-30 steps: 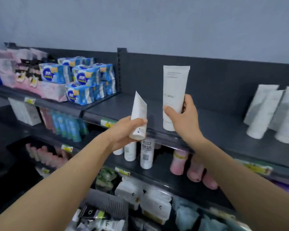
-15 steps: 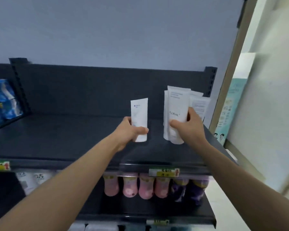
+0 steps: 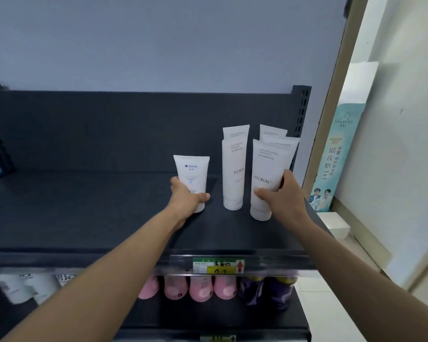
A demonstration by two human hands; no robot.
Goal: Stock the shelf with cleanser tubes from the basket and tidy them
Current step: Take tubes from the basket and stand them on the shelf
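At frame centre the left hand [image 3: 187,197] grips a small white tube [image 3: 192,177] upright on the dark shelf [image 3: 84,213], whose left stretch lies bare. The right hand [image 3: 281,196] clasps a taller FLORAL tube [image 3: 266,174] near the shelf's right edge. More white tubes [image 3: 234,169] stand just behind.

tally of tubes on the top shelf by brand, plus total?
FLORAL-style tall white tubes: 5, namely the front right tube in the right hand, the front left tube, and three behind whose logos are hidden
Short white tube with blue logo: 1, in the left hand
Total: 6
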